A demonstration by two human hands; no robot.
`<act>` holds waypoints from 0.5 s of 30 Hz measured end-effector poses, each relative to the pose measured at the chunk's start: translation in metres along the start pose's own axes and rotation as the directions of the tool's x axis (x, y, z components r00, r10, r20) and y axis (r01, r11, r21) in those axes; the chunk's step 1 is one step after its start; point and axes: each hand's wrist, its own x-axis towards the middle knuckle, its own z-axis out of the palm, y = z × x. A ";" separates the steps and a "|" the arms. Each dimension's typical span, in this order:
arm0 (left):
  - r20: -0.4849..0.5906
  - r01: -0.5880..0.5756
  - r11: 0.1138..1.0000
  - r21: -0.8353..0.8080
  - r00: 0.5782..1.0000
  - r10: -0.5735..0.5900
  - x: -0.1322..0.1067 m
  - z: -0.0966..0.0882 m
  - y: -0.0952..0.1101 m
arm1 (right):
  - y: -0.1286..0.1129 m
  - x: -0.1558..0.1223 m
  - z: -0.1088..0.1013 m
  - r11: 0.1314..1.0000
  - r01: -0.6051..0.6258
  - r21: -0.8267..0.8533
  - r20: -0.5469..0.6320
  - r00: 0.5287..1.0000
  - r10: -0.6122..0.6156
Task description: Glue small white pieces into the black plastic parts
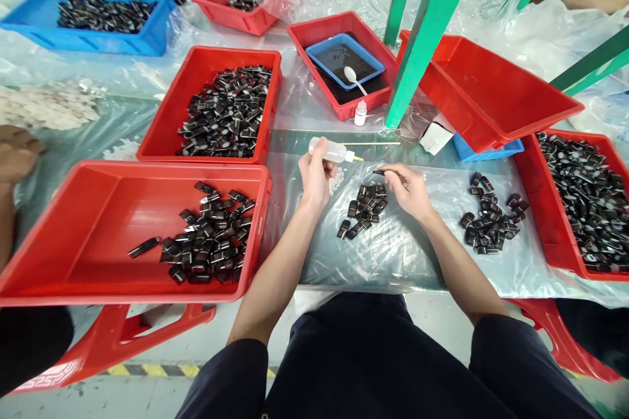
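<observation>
My left hand (315, 172) is wrapped round a clear squeeze bottle (330, 149), whose yellowish thin tip points right. In my right hand (407, 190), a small black glossy part (379, 172) is pinched between thumb and fingers, a short way from the bottle tip. Below the two hands lies a loose pile of similar black parts (366, 209) on the plastic-covered table. Another pile of black parts (491, 216) sits to the right of my right forearm. Tiny whitish pieces (337, 178) lie beside my left hand.
Red bins (73, 236) with black parts flank me left and right. A green post (425, 39) rises ahead, near a small white bottle (360, 113), a thin stick (373, 143) and a blue tray (314, 52) with a white spoon (352, 77). Other people's hands (17, 152) show at the edges.
</observation>
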 end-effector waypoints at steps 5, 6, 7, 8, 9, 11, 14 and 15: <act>-0.044 0.042 0.996 -0.080 0.998 -0.045 0.004 0.002 0.002 | 0.004 0.003 -0.017 0.981 0.080 -0.174 0.226 0.973 -0.039; -0.048 0.047 0.995 -0.086 0.998 -0.051 0.004 0.003 0.002 | 0.005 0.003 -0.019 0.979 0.084 -0.187 0.255 0.966 -0.034; -0.051 0.050 0.995 -0.090 0.997 -0.054 0.003 0.003 0.002 | 0.007 0.004 -0.021 0.976 0.083 -0.200 0.278 0.960 -0.025; -0.051 0.051 0.994 -0.092 0.997 -0.056 0.003 0.004 0.001 | 0.008 0.004 -0.022 0.974 0.080 -0.214 0.296 0.955 -0.013; -0.048 0.051 0.994 -0.096 0.997 -0.056 0.003 0.005 0.001 | 0.008 0.005 -0.022 0.970 0.077 -0.230 0.311 0.950 -0.001; -0.035 0.053 0.993 -0.104 0.998 -0.057 0.003 0.006 0.000 | 0.007 0.006 -0.023 0.961 0.078 -0.265 0.337 0.941 0.017; -0.030 0.069 0.990 -0.123 0.997 -0.074 0.003 0.007 -0.001 | 0.002 0.005 -0.023 0.944 0.099 -0.314 0.369 0.929 0.025; -0.031 0.076 0.989 -0.129 0.996 -0.081 0.003 0.007 -0.001 | 0.000 0.005 -0.024 0.937 0.106 -0.332 0.375 0.927 0.028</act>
